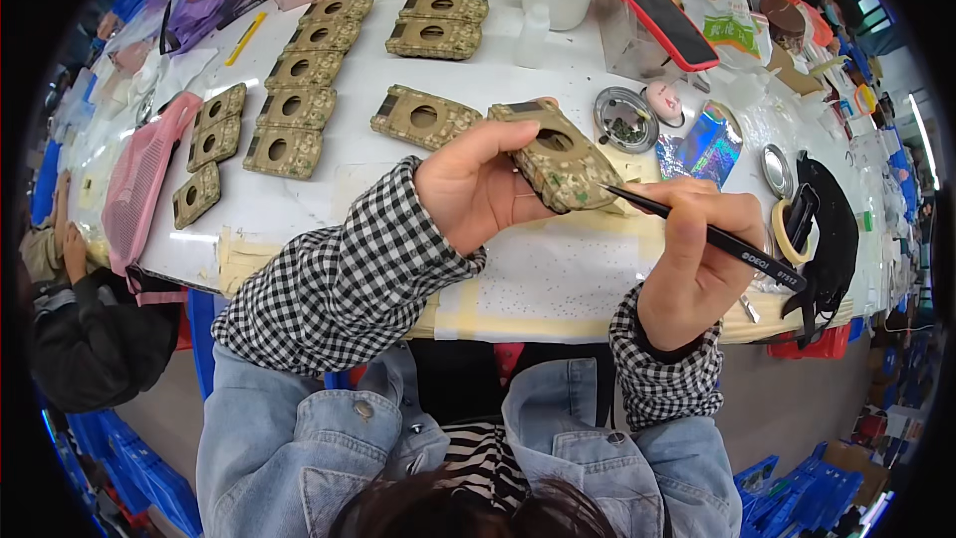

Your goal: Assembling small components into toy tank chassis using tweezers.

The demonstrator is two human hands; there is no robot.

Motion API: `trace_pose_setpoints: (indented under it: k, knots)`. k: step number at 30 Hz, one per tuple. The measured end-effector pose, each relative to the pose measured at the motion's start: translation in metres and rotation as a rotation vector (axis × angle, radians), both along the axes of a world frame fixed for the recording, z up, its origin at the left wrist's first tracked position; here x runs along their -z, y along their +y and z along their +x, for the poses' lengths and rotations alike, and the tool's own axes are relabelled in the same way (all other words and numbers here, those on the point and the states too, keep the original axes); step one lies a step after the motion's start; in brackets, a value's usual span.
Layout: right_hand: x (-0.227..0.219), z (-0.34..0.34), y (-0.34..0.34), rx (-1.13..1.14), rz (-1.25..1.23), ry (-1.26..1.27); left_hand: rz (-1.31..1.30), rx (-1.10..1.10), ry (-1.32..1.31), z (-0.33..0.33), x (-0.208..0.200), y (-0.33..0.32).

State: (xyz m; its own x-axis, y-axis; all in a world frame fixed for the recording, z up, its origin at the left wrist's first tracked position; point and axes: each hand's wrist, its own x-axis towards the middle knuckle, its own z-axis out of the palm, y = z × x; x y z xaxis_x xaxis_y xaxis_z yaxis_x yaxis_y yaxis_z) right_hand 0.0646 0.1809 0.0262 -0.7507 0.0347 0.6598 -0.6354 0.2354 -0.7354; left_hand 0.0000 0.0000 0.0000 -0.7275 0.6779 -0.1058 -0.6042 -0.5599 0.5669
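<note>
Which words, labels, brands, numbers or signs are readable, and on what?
Black tweezers: pale letters and digits, legible; wording withheld.
White plastic bag: orange and green print, partly legible; wording withheld.
Pink oval item: dark marks, too small to read.
Others: too small or blurred.

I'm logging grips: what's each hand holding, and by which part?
The left hand holds a camouflage model hull by its left edge, thumb on top; the right hand holds black tweezers around their middle.

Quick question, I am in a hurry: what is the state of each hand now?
Left hand: closed, holding a camouflage shell.
Right hand: closed, holding black tweezers.
</note>
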Motion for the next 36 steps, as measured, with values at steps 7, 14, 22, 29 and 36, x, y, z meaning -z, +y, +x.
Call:
trace_pose_setpoints:
  k: [7, 14, 22, 29, 36]
  knots:
    - [0.0101, -0.0097, -0.0038, -0.059, 0.004, 0.052, -0.007, 0.025, -0.003, 0.0007, -0.0022, -0.0007]
    - [0.0113, -0.0097, -0.0038, -0.067, 0.004, 0.041, -0.023, 0.015, -0.017, -0.0001, -0.0024, 0.0001]
    - [0.0105, -0.0095, -0.0071, -0.006, 0.091, 0.051, -0.023, -0.017, -0.027, 0.0001, -0.0003, -0.0001]
    - [0.0115, -0.0088, -0.0050, -0.058, 0.022, 0.026, -0.017, -0.001, -0.030, -0.0001, -0.0009, -0.0010]
    - [0.0121, -0.0085, -0.0050, -0.056, 0.021, 0.022, -0.022, -0.018, -0.026, 0.0000, -0.0003, -0.0006]
